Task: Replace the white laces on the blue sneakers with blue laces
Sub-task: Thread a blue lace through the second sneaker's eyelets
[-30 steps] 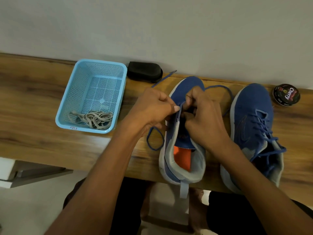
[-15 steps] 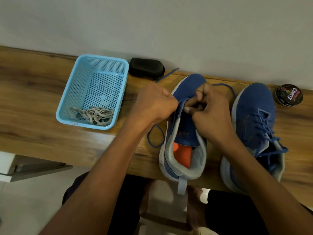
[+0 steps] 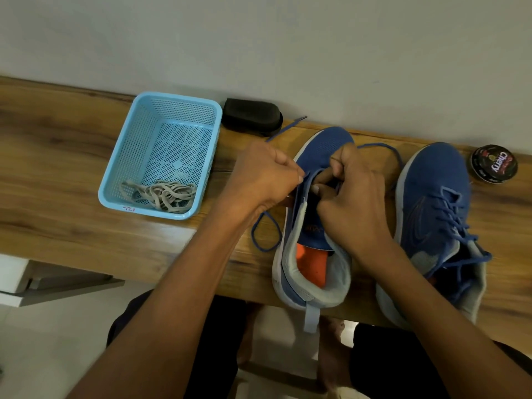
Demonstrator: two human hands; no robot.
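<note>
Two sneakers sit on the wood bench [image 3: 72, 180], and by my read I'm a bit past halfway. The right sneaker [image 3: 431, 226], far right of frame, already has blue lace crossed through its eyelets w/ loose ends trailing toward the heel, so that one looks threaded but not tied. The left sneaker [image 3: 313, 226], center frame, is the one in work: tongue open, orange insole showing, and the blue lace [image 3: 266, 234] only at the eyelets nearest the toe as far as I can see. One end runs up toward the wall at upper center, a loop lies on the wood just left of the shoe, another arc curves btwn the two shoes. My left hand [image 3: 259, 177] is curled, fingertips pinching at the shoe's left eyelet edge; can't tell if lace or just fabric is in the pinch. My right hand [image 3: 354, 203] is curled over the throat of the shoe, fingers pinching something small at the eyelets, prob. the lace tip, but it's hidden. The old white laces [image 3: 162, 194] lie bundled in the blue basket [image 3: 115, 168] at left of frame, so removal looks done for both. Left to do: thread remaining rows on this shoe, then tie both. A black brush [image 3: 252, 116] and polish tin [image 3: 493, 164] sit by the wall, untouched.
</note>
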